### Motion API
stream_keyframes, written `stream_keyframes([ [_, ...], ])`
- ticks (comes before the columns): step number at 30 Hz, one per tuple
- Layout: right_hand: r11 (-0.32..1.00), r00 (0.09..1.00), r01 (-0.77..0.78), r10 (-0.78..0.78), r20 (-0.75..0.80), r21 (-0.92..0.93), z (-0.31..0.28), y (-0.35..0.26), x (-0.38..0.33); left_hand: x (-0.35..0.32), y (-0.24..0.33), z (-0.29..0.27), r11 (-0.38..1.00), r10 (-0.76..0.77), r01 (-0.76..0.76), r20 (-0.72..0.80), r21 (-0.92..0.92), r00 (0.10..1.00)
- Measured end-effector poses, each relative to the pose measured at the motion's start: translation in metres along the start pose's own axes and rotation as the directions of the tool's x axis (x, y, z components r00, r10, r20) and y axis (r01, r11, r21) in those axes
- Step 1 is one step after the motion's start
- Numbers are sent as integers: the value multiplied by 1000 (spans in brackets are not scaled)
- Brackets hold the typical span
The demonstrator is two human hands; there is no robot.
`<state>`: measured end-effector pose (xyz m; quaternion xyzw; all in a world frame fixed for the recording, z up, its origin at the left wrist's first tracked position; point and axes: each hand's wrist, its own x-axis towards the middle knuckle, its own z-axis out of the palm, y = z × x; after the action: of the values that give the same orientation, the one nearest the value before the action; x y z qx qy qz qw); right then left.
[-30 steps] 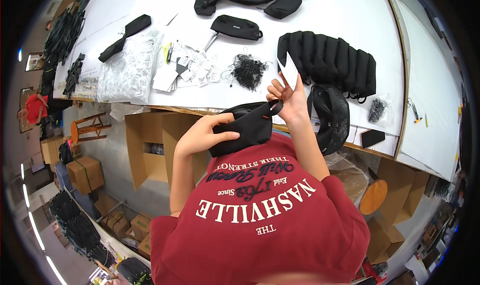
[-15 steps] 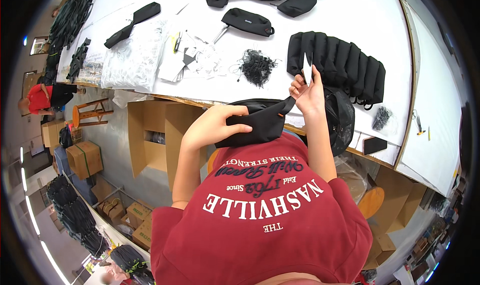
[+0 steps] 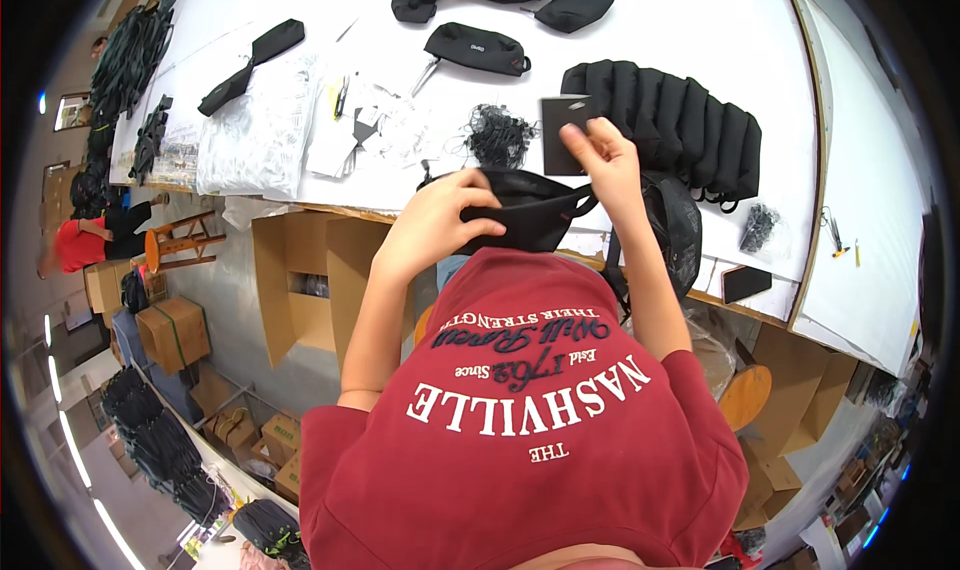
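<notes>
My left hand [image 3: 440, 223] is closed on the left end of a black zip pouch [image 3: 538, 220], thumb in front and fingers at its opening. The pouch rests at the table edge against my body, its mouth parted. Between thumb and fingers of my right hand [image 3: 608, 162] is a flat black card [image 3: 566, 135] with a small light mark, held up above the pouch's right end. Just beyond the card, a row of several black pouches [image 3: 665, 120] stands packed side by side. A tangle of black cords [image 3: 500, 137] lies to the card's left.
Another black pouch [image 3: 475, 50] lies farther back on the white table [image 3: 700, 20]. Leftward are paper scraps [image 3: 385, 135] and a clear plastic bag [image 3: 255, 135]. A black backpack [image 3: 672, 235] hangs by my right forearm, near a phone [image 3: 747, 284]. An open cardboard box [image 3: 320, 280] stands below the edge.
The card in my right hand has turned from showing a white side nearly edge-on to its black face, and moved left. The pouch has shifted up toward the table, its mouth more visible.
</notes>
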<state>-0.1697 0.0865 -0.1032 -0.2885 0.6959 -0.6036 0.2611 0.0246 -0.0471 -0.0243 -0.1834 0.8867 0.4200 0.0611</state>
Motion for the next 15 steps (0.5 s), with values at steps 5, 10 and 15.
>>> stream_keyframes([
  [5, 777, 843, 373, -55, 536, -507, 4, -48, -26, 3, -4, 14, 902, 430, -402, -232, 157, 873],
  [10, 862, 781, 276, 57, 622, -425, 7, -45, -39, 4, -34, 22, 956, 292, -292, -43, 1, 955],
  [15, 822, 817, 289, 56, 573, -492, 5, -34, -52, 47, -131, 37, 901, -213, -46, -533, -431, 819],
])
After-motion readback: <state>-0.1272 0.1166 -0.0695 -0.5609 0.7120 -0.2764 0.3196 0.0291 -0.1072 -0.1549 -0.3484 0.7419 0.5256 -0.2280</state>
